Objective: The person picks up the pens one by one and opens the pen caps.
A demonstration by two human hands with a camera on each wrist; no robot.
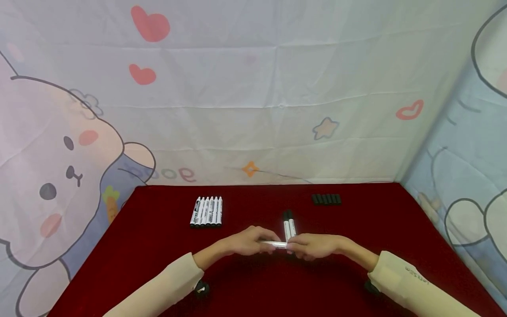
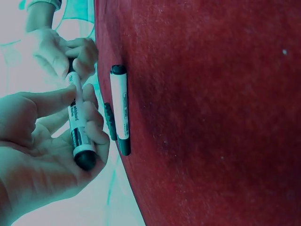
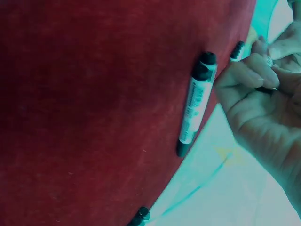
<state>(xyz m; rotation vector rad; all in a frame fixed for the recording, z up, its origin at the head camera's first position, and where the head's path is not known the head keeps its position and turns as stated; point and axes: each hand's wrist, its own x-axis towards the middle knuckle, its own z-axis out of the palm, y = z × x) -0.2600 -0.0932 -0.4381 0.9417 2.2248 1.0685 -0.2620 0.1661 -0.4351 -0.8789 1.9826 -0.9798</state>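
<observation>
My left hand (image 1: 250, 241) grips a white whiteboard marker (image 2: 77, 117), its fingers curled round the barrel and the black end sticking out near the palm. At the marker's other end my right hand (image 1: 317, 245) pinches the black cap (image 2: 71, 65), which is mostly hidden by the fingers. The marker lies roughly level between both hands, above the red cloth. Just beyond the hands, two white markers (image 1: 292, 226) with black caps lie side by side on the cloth, partly overlapped by the right hand in the head view.
A row of several white markers (image 1: 207, 212), black ends toward me, lies at the back left of the red cloth (image 1: 253, 286). Several black caps (image 1: 326, 199) are lined up at the back right. A printed curtain (image 1: 237, 88) hangs behind the table.
</observation>
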